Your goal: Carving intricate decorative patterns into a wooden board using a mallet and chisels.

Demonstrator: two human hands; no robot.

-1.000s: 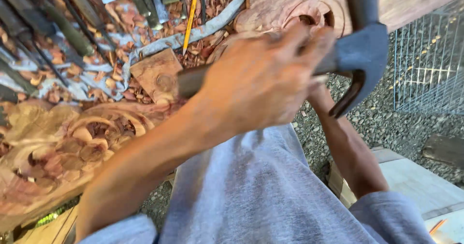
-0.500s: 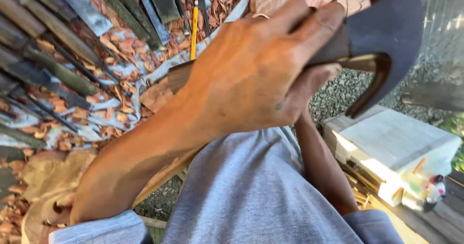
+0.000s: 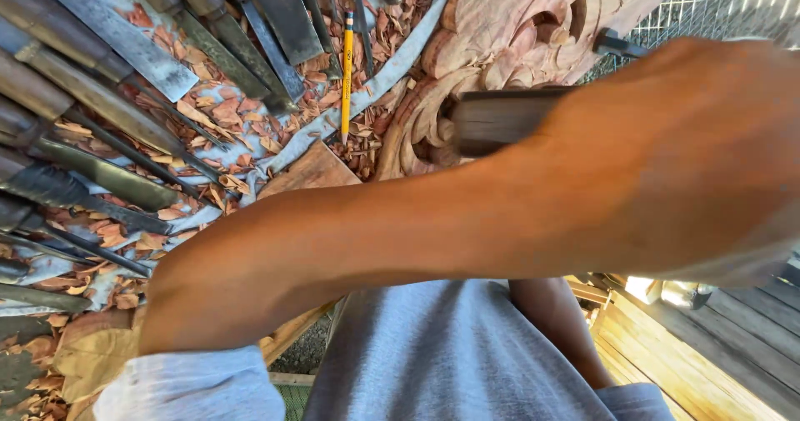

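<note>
While the left forearm sweeps across the view from seven o'clock to three o'clock, the left hand [image 3: 708, 146] fills the right side, wrapped around a dark wooden handle [image 3: 500, 121] whose butt end sticks out toward nine o'clock. The fingers themselves are turned away, so how tightly they close is hard to tell. The right hand is hidden beneath the left arm, and its state cannot be told. Just behind the handle, at twelve to one o'clock, lies the carved wood panel [image 3: 517, 29] with its scrolls. At eleven o'clock a yellow pencil [image 3: 347, 75] rests among wood chips [image 3: 225, 112]. Chisels [image 3: 108, 104] fan out over a cloth on the table from nine to twelve o'clock.
</note>
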